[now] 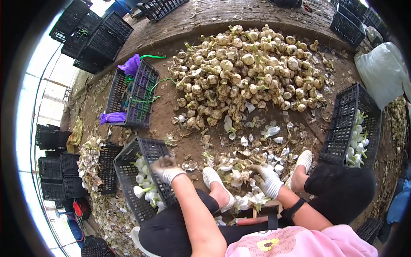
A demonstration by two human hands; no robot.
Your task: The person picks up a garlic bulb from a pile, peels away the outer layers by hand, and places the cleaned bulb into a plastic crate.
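My left hand (168, 170), in a white glove with a dirty grey palm, is over the near right rim of a black crate (160, 147) that holds peeled white garlic bulbs (145, 184). Its fingers are bent and I cannot make out anything in them. My right hand (266, 180), gloved the same way, is low over loose garlic skins (239, 173) between my feet; its fingers point left and what lies under them is hidden. Just below it is a small wooden frame (267, 209) with a red-handled tool (252, 221).
A large heap of unpeeled garlic (248, 68) lies ahead. On the right stand a crate of white bulbs (342, 124) and a white sack (381, 70). A crate with purple and green netting (143, 92) is at left, near stacked black crates (100, 38).
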